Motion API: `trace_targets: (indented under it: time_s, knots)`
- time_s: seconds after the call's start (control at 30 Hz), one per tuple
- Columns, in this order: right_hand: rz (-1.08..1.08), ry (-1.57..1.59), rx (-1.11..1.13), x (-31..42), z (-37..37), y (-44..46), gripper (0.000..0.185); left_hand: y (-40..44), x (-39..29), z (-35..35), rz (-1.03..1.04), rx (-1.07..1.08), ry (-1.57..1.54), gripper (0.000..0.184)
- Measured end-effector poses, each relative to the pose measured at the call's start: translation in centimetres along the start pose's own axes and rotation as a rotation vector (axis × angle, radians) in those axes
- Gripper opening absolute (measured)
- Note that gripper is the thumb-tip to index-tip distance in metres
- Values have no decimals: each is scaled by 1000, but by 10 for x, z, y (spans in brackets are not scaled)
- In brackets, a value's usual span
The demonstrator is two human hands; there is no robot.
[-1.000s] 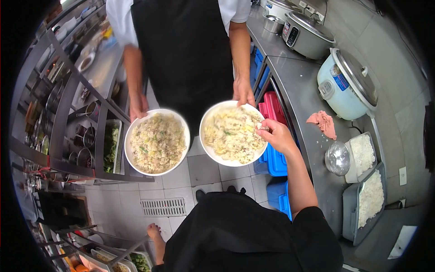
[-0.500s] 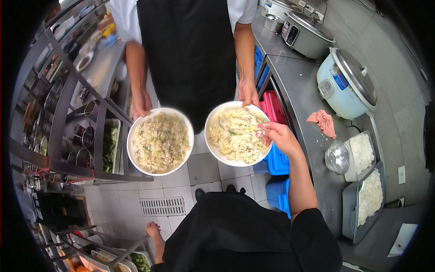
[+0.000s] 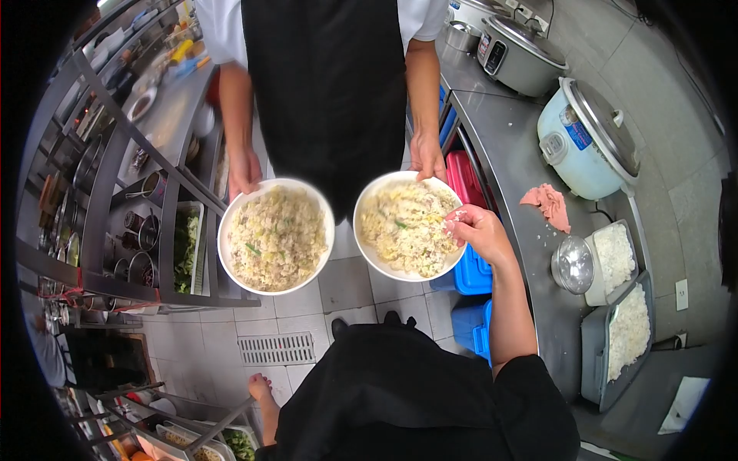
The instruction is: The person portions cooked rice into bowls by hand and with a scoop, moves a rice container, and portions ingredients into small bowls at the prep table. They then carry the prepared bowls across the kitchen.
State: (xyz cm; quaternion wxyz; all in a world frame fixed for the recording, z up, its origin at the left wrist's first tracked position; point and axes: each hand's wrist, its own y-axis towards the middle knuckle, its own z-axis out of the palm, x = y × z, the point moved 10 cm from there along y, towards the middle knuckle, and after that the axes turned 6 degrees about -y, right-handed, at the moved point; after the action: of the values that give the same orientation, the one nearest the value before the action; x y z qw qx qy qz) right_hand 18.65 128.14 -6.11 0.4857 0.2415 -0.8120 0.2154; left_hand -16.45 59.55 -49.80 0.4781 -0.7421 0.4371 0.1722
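A co-worker in a black apron (image 3: 323, 92) faces me and holds two white bowls of fried rice by their far rims, one in each hand. My right hand (image 3: 477, 232) is at the right edge of the right bowl (image 3: 410, 225), its fingers pinched on some rice grains over the food. The left bowl (image 3: 277, 237) is apart from my hands. Low at the left, my left hand (image 3: 260, 386) hangs beside my body near a metal rack, fingers loosely apart and with nothing in it.
On the steel counter (image 3: 492, 123) at right stand rice cookers (image 3: 580, 142), a pink cloth (image 3: 548, 207), a clear bowl (image 3: 573, 265) and trays of rice (image 3: 629, 332). Metal shelving (image 3: 146, 292) lines the left. Blue bins (image 3: 470, 326) sit under the counter.
Both bowls and the co-worker have shifted slightly to the right. My right hand has moved a little right with the right bowl. My left hand has hardly moved.
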Motion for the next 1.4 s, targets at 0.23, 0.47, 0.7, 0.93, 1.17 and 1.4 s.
trace_targets:
  time_s: [0.23,0.47,0.7,0.93,1.17,1.4]
  knots:
    - [-182,-333,-159,11,-15,-8,22,-4,-6,4,26,15,-13,20]
    - [-217,-394,-263,31,-16,-17,18,0,-1,7,30,-11,-1,19]
    - [-401,-501,-360,47,-8,-22,12,-5,-3,6,21,-15,-25,15]
    - [-432,-513,-357,45,2,-22,12,-10,-4,0,47,-77,16,18]
    - [-394,-474,-399,33,1,-27,22,-4,-5,0,78,-79,35,22]
    - [-376,-195,-690,-17,-29,-43,22,8,0,7,77,-64,9,20]
